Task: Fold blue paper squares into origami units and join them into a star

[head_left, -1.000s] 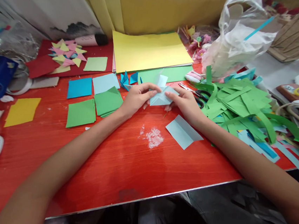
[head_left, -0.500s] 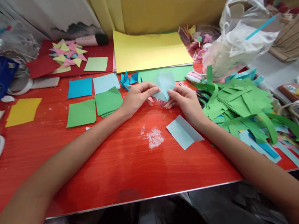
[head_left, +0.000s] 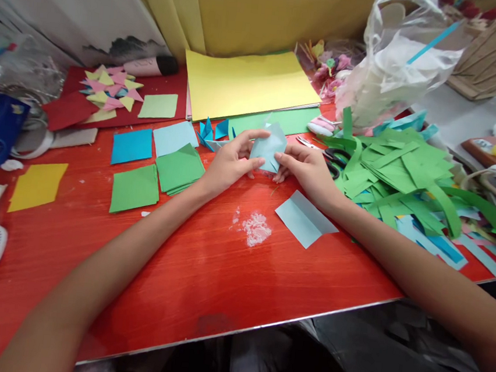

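Both hands meet at the middle of the red table (head_left: 204, 275) around a folded light blue paper piece (head_left: 269, 147). My left hand (head_left: 230, 161) pinches its left side with thumb and fingers closed. My right hand (head_left: 306, 168) grips its right edge, fingers curled. The piece stands lifted a little off the table, tilted upright. A second folded light blue paper (head_left: 305, 218) lies flat just below my right wrist. Small dark blue folded pieces (head_left: 212, 131) sit just left of my left hand's fingers.
Green squares (head_left: 156, 177), a blue square (head_left: 132, 145) and a yellow piece (head_left: 37, 184) lie left. Large yellow sheets (head_left: 244, 83) lie behind. A heap of green strips (head_left: 402, 177), scissors (head_left: 332, 157) and a plastic bag (head_left: 396, 60) stand right. A white smear (head_left: 256, 229) marks the table.
The light blue piece has been raised from lying flat and folded narrower between both hands; my left fingers shifted up onto its left face. The arms stayed in place.
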Action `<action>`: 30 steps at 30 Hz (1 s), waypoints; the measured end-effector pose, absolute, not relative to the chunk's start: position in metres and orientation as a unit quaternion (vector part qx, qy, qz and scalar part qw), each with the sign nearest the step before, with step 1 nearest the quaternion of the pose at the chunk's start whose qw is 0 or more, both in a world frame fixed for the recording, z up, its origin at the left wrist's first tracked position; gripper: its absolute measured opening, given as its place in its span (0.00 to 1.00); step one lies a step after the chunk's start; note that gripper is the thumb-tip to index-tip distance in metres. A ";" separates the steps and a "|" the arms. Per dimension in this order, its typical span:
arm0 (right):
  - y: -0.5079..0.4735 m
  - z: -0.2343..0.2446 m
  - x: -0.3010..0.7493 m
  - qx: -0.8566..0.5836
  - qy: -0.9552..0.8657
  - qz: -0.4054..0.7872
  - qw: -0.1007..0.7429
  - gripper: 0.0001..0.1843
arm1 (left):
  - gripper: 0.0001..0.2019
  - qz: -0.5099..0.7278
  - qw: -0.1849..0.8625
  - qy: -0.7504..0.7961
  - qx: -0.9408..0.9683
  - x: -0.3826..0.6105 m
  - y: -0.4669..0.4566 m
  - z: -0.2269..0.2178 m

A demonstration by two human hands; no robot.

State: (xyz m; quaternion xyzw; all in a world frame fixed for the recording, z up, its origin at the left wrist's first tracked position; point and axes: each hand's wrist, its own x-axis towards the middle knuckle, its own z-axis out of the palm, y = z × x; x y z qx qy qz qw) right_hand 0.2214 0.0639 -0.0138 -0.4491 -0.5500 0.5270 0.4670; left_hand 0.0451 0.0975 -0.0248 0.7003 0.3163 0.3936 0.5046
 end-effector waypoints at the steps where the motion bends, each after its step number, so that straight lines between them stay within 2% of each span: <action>1: 0.064 -0.014 0.221 -0.450 -0.550 0.527 0.466 0.07 | 0.23 0.395 0.508 0.316 0.697 0.045 0.097 -0.025; 7: 0.066 -0.017 0.222 -0.454 -0.532 0.521 0.490 0.02 | 0.18 0.388 0.524 0.317 0.689 0.045 0.092 -0.016; 15: 0.067 -0.017 0.223 -0.442 -0.535 0.526 0.491 0.04 | 0.19 0.370 0.467 0.330 0.732 0.043 0.094 -0.021; 20: 0.066 -0.016 0.223 -0.443 -0.542 0.535 0.474 0.03 | 0.14 0.377 0.462 0.342 0.726 0.043 0.094 -0.023; 23: 0.066 -0.017 0.223 -0.437 -0.555 0.532 0.467 0.07 | 0.12 0.383 0.466 0.336 0.723 0.044 0.094 -0.023; 26: 0.066 -0.019 0.224 -0.433 -0.576 0.525 0.453 0.12 | 0.14 0.388 0.471 0.320 0.725 0.044 0.095 -0.025; 30: 0.066 -0.019 0.224 -0.440 -0.586 0.518 0.440 0.16 | 0.24 0.376 0.489 0.311 0.723 0.045 0.097 -0.027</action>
